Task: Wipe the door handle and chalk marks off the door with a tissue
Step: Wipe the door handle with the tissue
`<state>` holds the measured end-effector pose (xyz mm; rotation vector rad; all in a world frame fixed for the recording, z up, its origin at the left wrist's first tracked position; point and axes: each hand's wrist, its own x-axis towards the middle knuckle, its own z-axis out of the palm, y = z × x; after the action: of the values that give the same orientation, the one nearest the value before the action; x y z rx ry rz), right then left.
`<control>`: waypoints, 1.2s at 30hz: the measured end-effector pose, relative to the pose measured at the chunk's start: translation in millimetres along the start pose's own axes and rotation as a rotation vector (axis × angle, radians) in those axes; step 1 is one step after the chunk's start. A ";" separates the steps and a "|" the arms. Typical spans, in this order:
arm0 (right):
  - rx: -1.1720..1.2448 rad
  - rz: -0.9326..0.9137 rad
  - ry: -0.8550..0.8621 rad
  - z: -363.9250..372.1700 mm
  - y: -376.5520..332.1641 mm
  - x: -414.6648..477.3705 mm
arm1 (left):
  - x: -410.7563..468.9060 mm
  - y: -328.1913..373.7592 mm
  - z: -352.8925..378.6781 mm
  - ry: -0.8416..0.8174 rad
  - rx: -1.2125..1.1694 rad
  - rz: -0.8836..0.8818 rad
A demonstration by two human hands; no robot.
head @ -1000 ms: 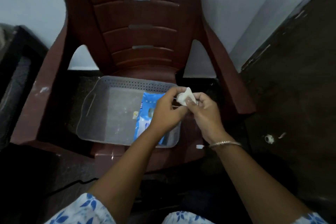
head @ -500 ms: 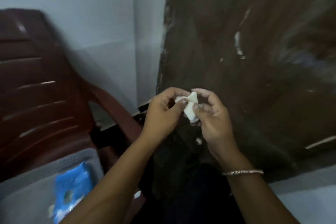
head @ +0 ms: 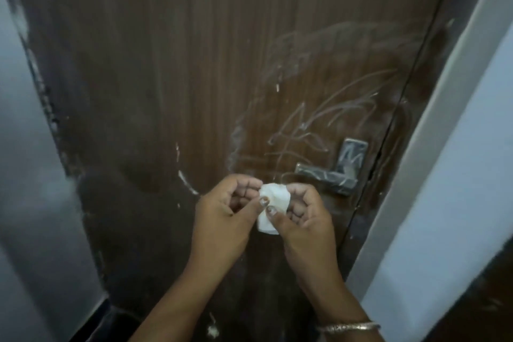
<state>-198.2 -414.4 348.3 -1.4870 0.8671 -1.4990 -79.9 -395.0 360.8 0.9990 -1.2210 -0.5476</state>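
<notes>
Folded white tissue sits just below-left of door handle, not touching it, pinched between both hands.
Left hand: thumb and fingertips curled onto tissue's left edge.
Right hand: thumb and curled fingers clamped on right side (bracelet on that wrist); nearer handle.
Handle's lever lies near-horizontal, free end pointing toward hands.
Chalk marks scrawled above and left of handle on brown door.
Next likely: short reach up-right.

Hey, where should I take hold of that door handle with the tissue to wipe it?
Probably wrap the tissue round the horizontal lever of the door handle, coming from its free left end; the lever's right end joins the upright plate.
</notes>
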 end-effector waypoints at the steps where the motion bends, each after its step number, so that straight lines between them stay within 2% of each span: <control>1: -0.012 -0.026 0.006 -6.3 -5.5 4.6 | 5.0 4.6 7.9 -0.020 -0.014 0.022; 4: -0.179 -0.137 0.055 -29.4 -16.9 12.4 | 16.8 15.8 34.4 -0.097 -0.043 0.076; 8: -0.262 -0.157 0.147 -65.3 -22.3 19.4 | 21.8 20.0 63.7 -0.180 -0.008 0.117; 14: -0.413 -0.246 0.248 -104.8 -36.8 30.2 | 15.5 25.3 76.5 -0.141 0.134 0.146; 21: -0.684 -0.432 0.243 -148.0 -45.3 41.4 | 13.4 31.2 103.2 -0.123 0.253 0.121; 24: -0.733 -0.472 0.244 -151.7 -44.2 48.1 | 13.7 27.2 114.4 -0.112 0.303 0.137; 29: -0.939 -0.504 0.140 -143.4 -41.1 66.0 | 16.8 17.1 112.1 -0.071 0.401 0.138; 36: -1.069 -0.561 0.233 -124.0 -42.8 96.2 | 30.5 6.4 94.2 -0.147 0.554 0.131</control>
<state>-320.7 -493.9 420.0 -2.5042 1.6433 -1.7043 -160.8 -447.8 383.7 1.3440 -1.6037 -0.1783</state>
